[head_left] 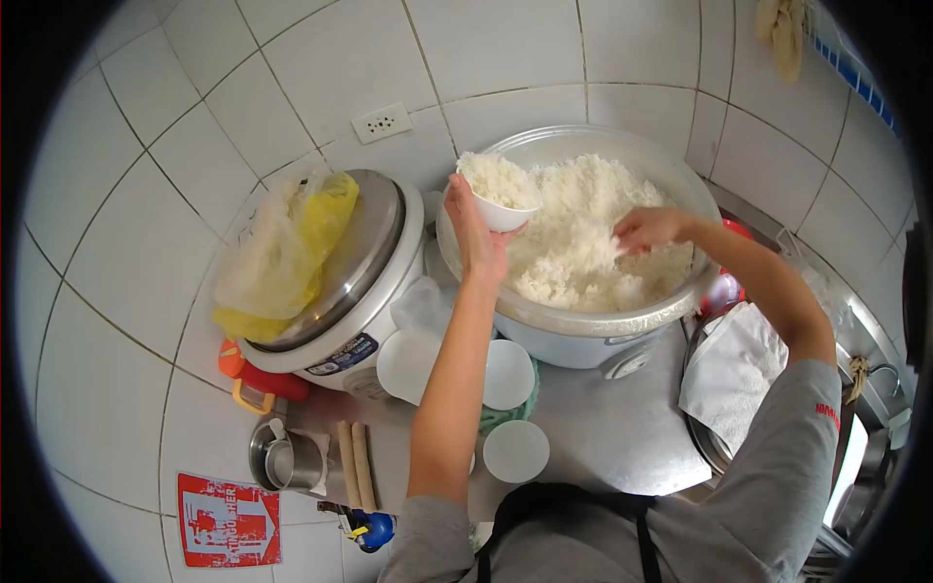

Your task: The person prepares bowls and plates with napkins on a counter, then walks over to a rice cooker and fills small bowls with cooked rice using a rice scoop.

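Observation:
My left hand is wrapped around a small white bowl heaped with cooked rice, held over the near-left rim of a large round rice cooker. Loose white rice fills much of that cooker. My right hand reaches in from the right, fingers curled down against the rice. Whatever those fingers hold is blurred and partly buried in rice. Below my left forearm, white round bowls or lids sit on the counter, one more nearer to me.
At left stands a second cooker, its metal lid topped by yellow and clear plastic bags. Metal cups and two wooden-looking sticks lie near it. A white cloth covers something at right. A tiled wall closes the back.

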A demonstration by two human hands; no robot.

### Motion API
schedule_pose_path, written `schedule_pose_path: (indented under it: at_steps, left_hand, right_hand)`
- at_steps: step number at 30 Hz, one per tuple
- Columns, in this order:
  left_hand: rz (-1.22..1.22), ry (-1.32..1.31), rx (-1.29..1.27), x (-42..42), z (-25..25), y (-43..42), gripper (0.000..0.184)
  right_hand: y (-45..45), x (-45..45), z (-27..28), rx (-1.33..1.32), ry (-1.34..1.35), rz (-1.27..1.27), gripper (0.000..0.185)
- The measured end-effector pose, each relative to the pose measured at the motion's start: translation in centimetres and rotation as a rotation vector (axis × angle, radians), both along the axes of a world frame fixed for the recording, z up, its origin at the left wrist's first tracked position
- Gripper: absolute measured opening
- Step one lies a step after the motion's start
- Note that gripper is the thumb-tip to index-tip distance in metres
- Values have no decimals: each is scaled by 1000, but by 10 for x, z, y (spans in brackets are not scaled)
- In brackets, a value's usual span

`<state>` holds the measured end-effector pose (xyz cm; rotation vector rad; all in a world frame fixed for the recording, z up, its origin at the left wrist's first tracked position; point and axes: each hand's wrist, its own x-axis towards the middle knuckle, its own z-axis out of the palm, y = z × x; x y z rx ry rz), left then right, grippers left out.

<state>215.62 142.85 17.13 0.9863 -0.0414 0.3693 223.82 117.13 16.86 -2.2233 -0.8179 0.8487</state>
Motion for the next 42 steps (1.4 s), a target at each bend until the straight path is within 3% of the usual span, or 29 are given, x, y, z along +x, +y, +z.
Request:
schedule_pose_path:
  at_steps: [3,5,7,9,11,13,16,19,22,26,30,33,36,40,42]
  left_hand:
    - [6,74,39,0,1,-3,77]
    - [-39,102,55,3,0,-5,76]
    - [-99,138,100,7,-2,-3,75]
    - [-134,175,132,7,-4,-8,75]
    - [-129,207,154,6,-2,-6,74]
    - [-132,176,114,11,-7,2,74]
    - [-134,164,59,11,-6,3,76]
    - [-200,103,12,8,-3,0,81]
    - [-297,26,-31,14,-3,3,78]
    - [-328,34,-9,13,-6,6,79]
    - [-288,38,-67,7,0,2,81]
    - [-350,42,-80,9,-2,7,81]
    - [-334,94,-186,3,6,3,83]
    - [-383,63,-116,7,1,4,84]
    - [-377,73,-109,7,1,6,84]
  right_hand:
    - [-8,22,48,-33,-277,-96,21]
    - [9,24,78,-139,-781,-171,18]
    - [48,3,96,-396,-1094,-291,16]
    - [100,-26,87,-578,-1286,-464,14]
    - [139,-62,63,-573,-1445,-405,17]
    - [149,-82,51,-428,-1503,-334,32]
    - [151,-76,27,-466,-1561,-386,34]
    - [114,-63,55,-319,-1530,-386,31]
    - [89,-67,95,-67,-1231,-511,32]
    - [105,-83,69,-103,-1259,-328,32]
    - [105,-79,91,-32,-1290,-370,28]
    - [103,-76,88,-70,-1279,-208,31]
    - [97,-64,120,15,-1167,-501,37]
    - [99,-28,66,35,-1069,-233,43]
    - [105,-53,59,-18,-1135,-234,44]
